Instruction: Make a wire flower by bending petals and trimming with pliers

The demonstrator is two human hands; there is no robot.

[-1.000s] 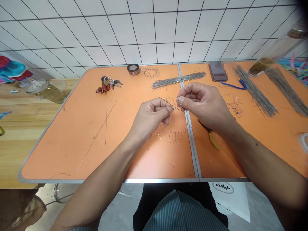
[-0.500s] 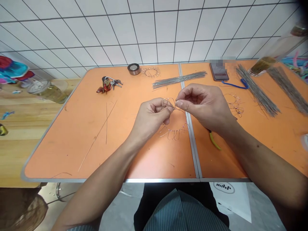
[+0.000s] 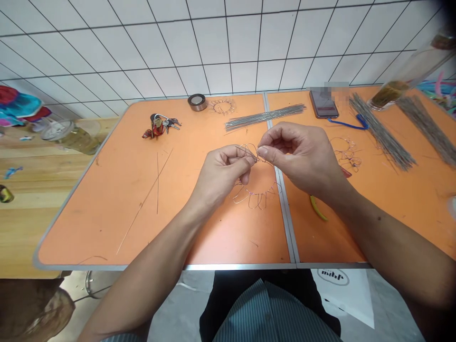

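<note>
Both hands meet over a thin wire ring (image 3: 259,193) with small wire loops around its rim. My left hand (image 3: 228,171) pinches the far side of the ring between thumb and forefinger. Close beside it, my right hand (image 3: 299,154) is closed in a pinch on a fine wire at the same spot. The wire's exact path between the fingertips is too thin to follow. Under my right wrist a yellow-handled tool (image 3: 318,209) lies partly hidden, with a bit of red handle (image 3: 345,172) showing on the other side.
Behind lie a wire bundle (image 3: 265,117), a tape roll (image 3: 197,101), another looped ring (image 3: 221,107) and keys (image 3: 162,126). To the right are a phone (image 3: 323,103), shaped wire (image 3: 345,152), more wire bundles (image 3: 384,133) and a bottle (image 3: 388,95). Loose wires (image 3: 144,199) lie left.
My right hand has shifted very slightly left and up, and more of the red handle shows beside its wrist. My left hand keeps its pinch on the ring.
</note>
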